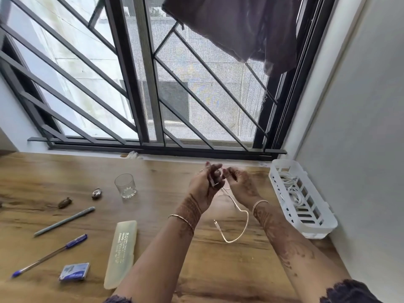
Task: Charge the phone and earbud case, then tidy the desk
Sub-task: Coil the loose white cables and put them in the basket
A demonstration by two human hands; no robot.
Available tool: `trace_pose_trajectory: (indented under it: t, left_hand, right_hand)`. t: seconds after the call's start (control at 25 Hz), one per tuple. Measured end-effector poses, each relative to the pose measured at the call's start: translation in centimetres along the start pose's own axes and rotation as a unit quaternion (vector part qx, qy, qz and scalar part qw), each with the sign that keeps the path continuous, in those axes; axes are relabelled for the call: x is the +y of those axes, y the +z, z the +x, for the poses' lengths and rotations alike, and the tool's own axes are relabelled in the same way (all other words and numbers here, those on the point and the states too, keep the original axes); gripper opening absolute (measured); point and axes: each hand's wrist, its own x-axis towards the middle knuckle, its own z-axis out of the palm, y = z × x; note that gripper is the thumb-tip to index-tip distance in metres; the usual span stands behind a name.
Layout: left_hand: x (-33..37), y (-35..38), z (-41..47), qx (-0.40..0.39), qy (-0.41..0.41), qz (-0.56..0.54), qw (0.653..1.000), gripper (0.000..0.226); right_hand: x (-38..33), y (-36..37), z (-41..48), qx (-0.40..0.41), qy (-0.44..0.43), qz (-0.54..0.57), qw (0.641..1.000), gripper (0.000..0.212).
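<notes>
Stage: tidying, I'd judge | left hand (204, 185) and right hand (241, 185) raised over bench (196, 270), fingers (213, 168) curled onto white cable (247, 219), free end looping on the wood | phone, earbud case not in view | basket (317, 232) holds cables (293, 191); pens (63, 220), glass (125, 185) yet to clear

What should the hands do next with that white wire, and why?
Probably gather the loose tail into a loop. Both the left hand and right hand hold the white cable at its upper end, while the rest trails onto the desk with its plug end free. The white basket beside them already holds coiled cables.
</notes>
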Motion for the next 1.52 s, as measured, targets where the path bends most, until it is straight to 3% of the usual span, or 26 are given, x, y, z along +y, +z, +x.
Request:
trace_pose_trajectory:
  t: [0.12,0.28,0.44,0.56,0.72,0.88,1.0,1.12,1.24,1.36,1.52]
  left_hand:
    - [0.2,-0.2,0.4,0.009,0.028,-0.014,0.999,0.027]
    - [0.2,-1.0,1.0,0.001,0.041,0.025,0.999,0.028]
    - [-0.2,-2.0,1.4,-0.028,0.036,0.108,0.993,0.028]
    - [-0.5,-3.0,1.4,-0.067,0.020,0.100,0.992,0.025]
    - [-0.2,-3.4,0.6,-0.096,-0.038,0.102,0.989,0.020]
    - [0.8,-3.7,-0.2,-0.154,-0.068,0.116,0.979,0.028]
    - [1.3,-3.6,-0.9,-0.198,-0.086,0.133,0.967,0.033]
    - [1.8,-2.7,-1.7,-0.192,-0.075,0.090,0.974,0.033]
    - [2.1,-1.4,-1.8,-0.146,-0.033,0.007,0.989,0.028]
    - [1.5,-0.9,-0.4,-0.069,0.010,-0.048,0.996,0.026]
    - [0.6,-1.1,1.5,-0.003,0.052,0.020,0.998,0.023]
  right_hand:
    - [-0.9,0.0,-0.8,-0.092,-0.016,-0.091,0.991,0.026]
    - [-2.0,-1.7,-1.2,-0.202,-0.006,-0.085,0.976,0.025]
    - [-4.0,-3.9,-1.2,-0.347,0.008,-0.085,0.934,0.030]
    - [-5.3,-4.7,-0.6,-0.327,-0.006,-0.026,0.945,0.028]
    - [-4.5,-4.4,0.5,-0.222,0.014,0.054,0.973,0.029]
    - [-3.2,-3.0,1.1,-0.109,0.002,0.100,0.989,0.027]
    - [-3.2,-2.4,1.5,-0.053,-0.009,0.128,0.990,0.021]
    - [-3.2,-2.2,1.6,-0.037,0.018,0.213,0.976,0.022]
    - [-2.7,-1.2,0.7,-0.061,0.056,0.233,0.969,0.026]
    - [-2.6,-0.4,-0.5,-0.170,0.108,0.171,0.964,0.028]
    - [-3.4,-1.1,-0.8,-0.306,0.107,0.088,0.942,0.026]
